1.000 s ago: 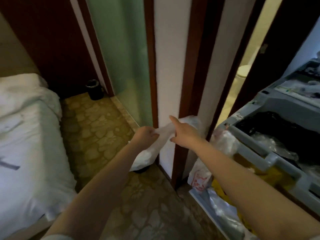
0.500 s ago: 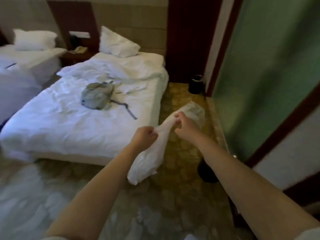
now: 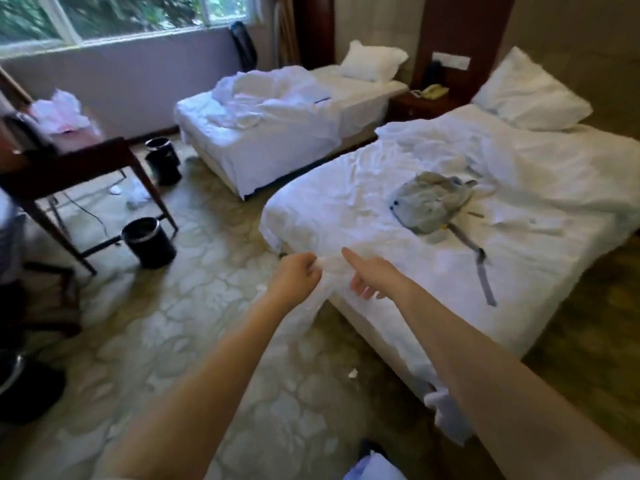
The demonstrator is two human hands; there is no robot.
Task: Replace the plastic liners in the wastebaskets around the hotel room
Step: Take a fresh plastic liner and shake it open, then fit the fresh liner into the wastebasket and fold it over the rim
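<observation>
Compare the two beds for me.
The near bed carries a grey bag; the far bed has none. The far bed's duvet is heaped toward its foot; the near bed's is bunched toward its head. Both are unmade, white, with one pillow each.

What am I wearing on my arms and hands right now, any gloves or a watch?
No gloves: the left hand and right hand are bare, and the left forearm and right forearm are uncovered. No watch or bracelet shows at either wrist. A pale sleeve edge peeks in at the bottom right corner.
</observation>
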